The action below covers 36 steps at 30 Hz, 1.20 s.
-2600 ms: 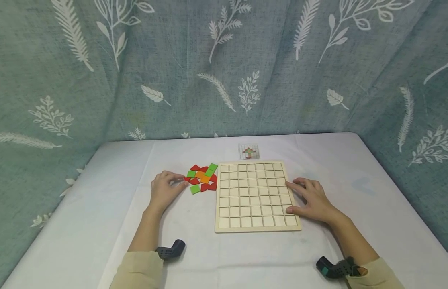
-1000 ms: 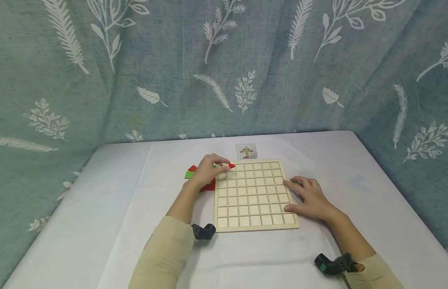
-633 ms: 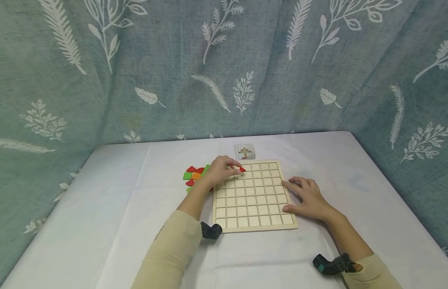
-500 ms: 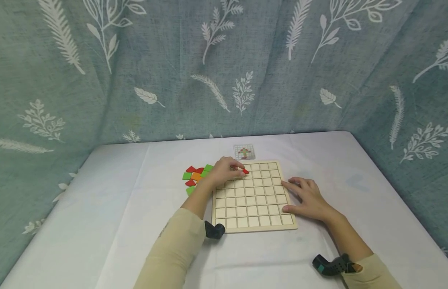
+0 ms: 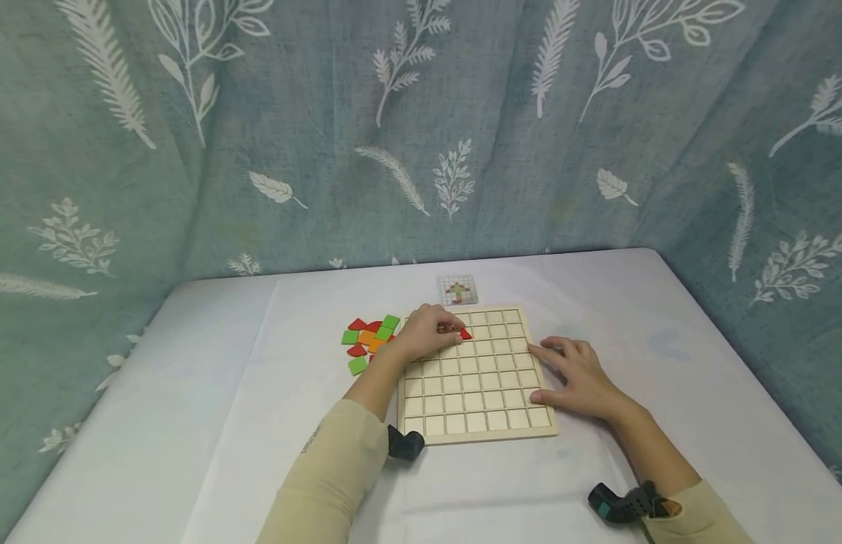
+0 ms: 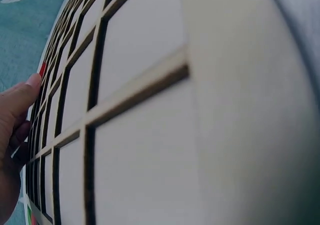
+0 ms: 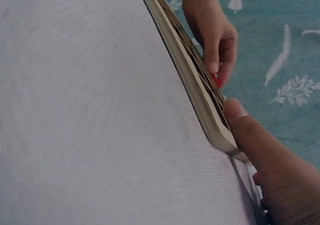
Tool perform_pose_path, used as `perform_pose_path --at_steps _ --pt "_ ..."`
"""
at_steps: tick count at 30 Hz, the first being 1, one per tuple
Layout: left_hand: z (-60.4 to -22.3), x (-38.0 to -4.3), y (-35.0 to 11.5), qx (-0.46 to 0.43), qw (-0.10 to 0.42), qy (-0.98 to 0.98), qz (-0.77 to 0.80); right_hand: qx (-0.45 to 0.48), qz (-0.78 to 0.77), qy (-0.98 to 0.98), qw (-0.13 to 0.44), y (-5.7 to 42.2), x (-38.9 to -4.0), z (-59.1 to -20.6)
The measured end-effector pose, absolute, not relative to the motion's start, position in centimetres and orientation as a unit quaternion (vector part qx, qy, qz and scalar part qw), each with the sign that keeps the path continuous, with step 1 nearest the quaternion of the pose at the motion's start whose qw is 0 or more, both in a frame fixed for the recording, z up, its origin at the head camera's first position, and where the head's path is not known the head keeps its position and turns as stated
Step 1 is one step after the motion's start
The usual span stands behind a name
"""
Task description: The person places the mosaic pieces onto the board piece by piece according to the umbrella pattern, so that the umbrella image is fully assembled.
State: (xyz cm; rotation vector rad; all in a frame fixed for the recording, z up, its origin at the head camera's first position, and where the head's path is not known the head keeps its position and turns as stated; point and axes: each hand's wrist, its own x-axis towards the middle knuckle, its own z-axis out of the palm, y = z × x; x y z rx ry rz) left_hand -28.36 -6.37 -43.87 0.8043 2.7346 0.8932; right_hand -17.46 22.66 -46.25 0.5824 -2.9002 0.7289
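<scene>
Over the upper part of a wooden grid board (image 5: 471, 423), my left hand (image 5: 424, 332) pinches a small red tile (image 5: 466, 334) between thumb and fingers, right at one of the cells. The right wrist view also shows the red tile (image 7: 215, 80) low over the board's far side. In the left wrist view, thumb and fingers of the left hand (image 6: 12, 120) sit at the left edge of the picture. My right hand (image 5: 580, 378) rests against the board's right edge, fingers spread and relaxed, thumb (image 7: 250, 130) on the rim.
Left of the board lies a cluster of flat tiles: red ones (image 5: 356, 350), green ones (image 5: 357, 366) and orange ones (image 5: 375, 345). Part of it is hidden behind the left forearm. A small gridded picture card (image 5: 457, 289) lies beyond the board on the white cloth (image 5: 502, 491).
My left hand took a red tile from the cluster and carried it right, onto the board's upper cells, where the tile now lies lower. The right hand has stayed at the board's edge.
</scene>
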Motion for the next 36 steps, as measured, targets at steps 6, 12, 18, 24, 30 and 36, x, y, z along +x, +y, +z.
perform_pose_path --at_steps 6,12,18,24,30,36 --pt "-44.0 -28.3 -6.3 0.257 0.062 0.908 0.324 0.194 0.234 -0.951 0.055 22.8 -17.7 -46.4" --pt "-44.0 -28.3 -6.2 0.249 0.059 0.905 0.339 0.202 0.231 -0.95 0.058 22.8 -18.0 -46.2" --pt "-43.8 -28.0 -6.5 0.228 0.068 0.89 0.389 0.201 0.238 -0.949 0.056 23.1 -17.8 -46.4" --pt "-43.2 -27.7 -7.8 0.222 0.052 0.885 0.406 0.209 0.235 -0.948 0.06 23.1 -17.6 -46.5" --pt "-42.7 -27.3 -9.3 0.188 0.034 0.896 0.401 0.207 0.24 -0.947 0.056 22.9 -17.6 -46.5" --pt "-42.1 -26.7 -10.8 0.163 0.022 0.903 0.396 0.203 0.238 -0.948 0.056 23.0 -17.6 -46.7"
